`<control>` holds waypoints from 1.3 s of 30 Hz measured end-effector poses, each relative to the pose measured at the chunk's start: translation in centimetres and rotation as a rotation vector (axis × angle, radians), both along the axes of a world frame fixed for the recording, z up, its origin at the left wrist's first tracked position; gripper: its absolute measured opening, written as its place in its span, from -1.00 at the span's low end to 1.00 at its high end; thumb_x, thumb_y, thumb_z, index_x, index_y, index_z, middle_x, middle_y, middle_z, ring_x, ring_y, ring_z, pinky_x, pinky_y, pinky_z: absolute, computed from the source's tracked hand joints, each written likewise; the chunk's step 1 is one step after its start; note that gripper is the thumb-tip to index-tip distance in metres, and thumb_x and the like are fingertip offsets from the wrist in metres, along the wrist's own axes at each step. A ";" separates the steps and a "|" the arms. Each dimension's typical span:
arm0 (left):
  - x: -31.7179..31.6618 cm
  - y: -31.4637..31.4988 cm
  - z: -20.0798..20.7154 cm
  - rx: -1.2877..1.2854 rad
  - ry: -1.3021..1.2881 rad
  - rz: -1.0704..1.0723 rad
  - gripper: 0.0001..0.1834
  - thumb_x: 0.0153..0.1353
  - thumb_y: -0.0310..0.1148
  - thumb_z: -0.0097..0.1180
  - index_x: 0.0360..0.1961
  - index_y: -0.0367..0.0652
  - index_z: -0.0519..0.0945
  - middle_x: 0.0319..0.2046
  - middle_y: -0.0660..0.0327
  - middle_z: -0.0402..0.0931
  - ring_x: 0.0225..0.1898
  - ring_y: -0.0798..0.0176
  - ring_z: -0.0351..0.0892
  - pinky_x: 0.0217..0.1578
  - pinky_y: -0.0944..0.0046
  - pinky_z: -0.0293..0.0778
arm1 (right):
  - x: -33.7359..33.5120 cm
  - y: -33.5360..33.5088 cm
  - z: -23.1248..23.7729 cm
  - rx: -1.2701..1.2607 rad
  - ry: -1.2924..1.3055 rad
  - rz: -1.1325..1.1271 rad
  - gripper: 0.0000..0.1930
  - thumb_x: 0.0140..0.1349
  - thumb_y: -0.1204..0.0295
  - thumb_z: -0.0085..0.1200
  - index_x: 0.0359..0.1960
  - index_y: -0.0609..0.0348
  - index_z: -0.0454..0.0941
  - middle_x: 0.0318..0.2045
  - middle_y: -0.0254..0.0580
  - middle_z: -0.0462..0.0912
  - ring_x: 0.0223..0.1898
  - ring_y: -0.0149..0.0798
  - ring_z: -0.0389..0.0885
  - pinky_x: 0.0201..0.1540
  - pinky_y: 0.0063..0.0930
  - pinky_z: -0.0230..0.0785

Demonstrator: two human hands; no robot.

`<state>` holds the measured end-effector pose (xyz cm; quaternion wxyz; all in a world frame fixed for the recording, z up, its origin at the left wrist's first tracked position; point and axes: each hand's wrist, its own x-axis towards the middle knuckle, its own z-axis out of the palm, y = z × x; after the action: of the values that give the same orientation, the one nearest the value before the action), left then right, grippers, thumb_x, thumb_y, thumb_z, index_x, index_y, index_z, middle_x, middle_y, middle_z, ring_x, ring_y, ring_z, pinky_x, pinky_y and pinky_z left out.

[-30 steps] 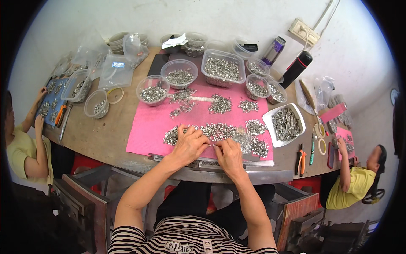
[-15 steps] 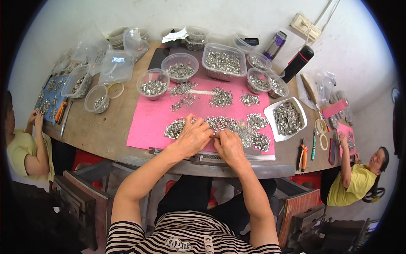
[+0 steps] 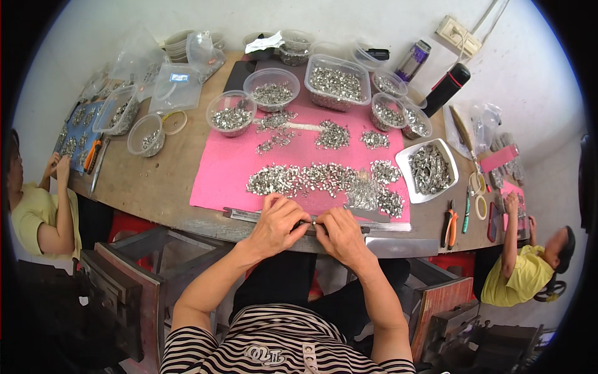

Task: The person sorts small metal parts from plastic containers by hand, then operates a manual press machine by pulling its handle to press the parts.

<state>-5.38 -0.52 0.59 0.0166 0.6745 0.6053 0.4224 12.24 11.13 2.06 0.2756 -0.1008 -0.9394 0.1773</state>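
My left hand [image 3: 278, 224] and my right hand [image 3: 342, 233] meet at the front edge of the table, fingers pinched. A tiny metal piece [image 3: 313, 222] shows between the fingertips, too small to make out fully. Close by the hands lies a narrow metal bar [image 3: 242, 215] along the edge of the pink mat [image 3: 212, 181]. Just beyond my hands, a long heap of small silvery metal parts [image 3: 324, 178] spreads over the mat. At its right end are thin wire-like pins [image 3: 362, 192] and two smaller piles of parts.
Clear tubs [image 3: 271, 87] and a rectangular container [image 3: 337, 93] of metal parts line the back. To the right stand a white dish [image 3: 453, 163] of parts, orange-handled pliers [image 3: 448, 225] and a black flask [image 3: 446, 90]. Co-workers in yellow sit at both sides.
Both hands have drawn back from the heap toward the table's front edge, still pinched together. The view has shifted slightly.
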 end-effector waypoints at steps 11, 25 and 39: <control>-0.1 0.0 0.1 -0.091 -0.128 -0.038 -0.83 0.17 -0.44 0.32 -0.19 -0.13 0.68 -0.30 0.26 0.60 -0.21 0.20 0.54 0.13 0.09 0.22 | 0.5 0.2 -0.5 -0.131 0.082 -0.017 -0.82 0.13 0.63 0.24 -0.22 0.24 0.60 -0.29 -0.12 0.59 -0.23 -0.07 0.58 -0.16 -0.22 0.40; 0.0 -0.5 0.1 -0.045 -0.059 0.011 -0.88 0.17 -0.50 0.27 -0.26 -0.19 0.61 -0.32 0.17 0.52 -0.20 0.07 0.50 0.03 0.07 0.34 | 1.6 0.8 0.0 -0.107 0.152 -0.156 -0.83 0.14 0.64 0.26 -0.23 0.23 0.61 -0.32 -0.13 0.62 -0.27 -0.06 0.59 -0.18 -0.21 0.37; 1.0 0.1 0.0 -0.082 0.046 0.105 -0.77 0.23 -0.32 0.31 -0.14 -0.13 0.61 -0.30 0.24 0.53 -0.18 0.12 0.53 0.26 -0.15 0.16 | 0.2 -0.9 -0.7 -0.117 0.097 -0.175 -0.83 0.16 0.58 0.28 -0.21 0.24 0.61 -0.30 -0.12 0.58 -0.25 -0.02 0.53 -0.17 -0.18 0.35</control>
<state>-4.38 -0.44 0.55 0.0081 0.6499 0.6569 0.3821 12.45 10.19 1.33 0.3286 -0.1895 -0.9007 0.2118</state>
